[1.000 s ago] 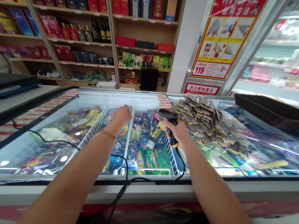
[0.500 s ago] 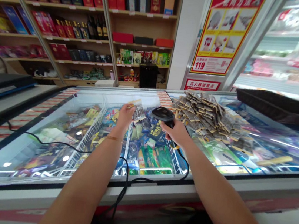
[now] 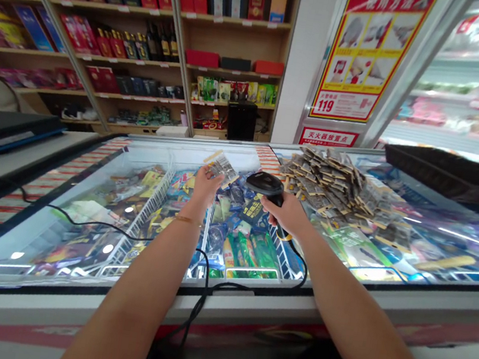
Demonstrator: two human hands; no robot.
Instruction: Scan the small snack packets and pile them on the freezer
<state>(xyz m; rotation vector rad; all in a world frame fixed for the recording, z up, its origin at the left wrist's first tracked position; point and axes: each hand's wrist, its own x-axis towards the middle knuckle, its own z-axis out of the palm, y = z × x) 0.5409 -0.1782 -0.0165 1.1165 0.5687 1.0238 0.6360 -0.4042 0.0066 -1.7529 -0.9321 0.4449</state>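
Note:
My left hand [image 3: 207, 185] grips a small flat snack packet [image 3: 222, 168] by its lower left side, above the glass-topped freezer. The packet is pale with a printed label. In my right hand [image 3: 286, 215] is a black barcode scanner [image 3: 265, 184], held by its handle, its head turned left towards the packet with a gap between them. A black cable [image 3: 300, 257] runs from the handle down to the freezer's front edge. Right of the scanner, a heap of similar small packets [image 3: 333, 184] lies on the glass.
Bagged frozen goods [image 3: 251, 250] in white wire baskets [image 3: 148, 205] show through the glass. A dark tray [image 3: 452, 172] rests at the back right. A flat black device [image 3: 8, 130] sits on the left counter. Shelves with boxes [image 3: 234, 20] stand behind, beside a red and yellow poster [image 3: 360, 53].
The packet in my left hand has tilted and come up slightly, showing more of its printed face. The whole view has shifted a little; the scanner stays in my right hand.

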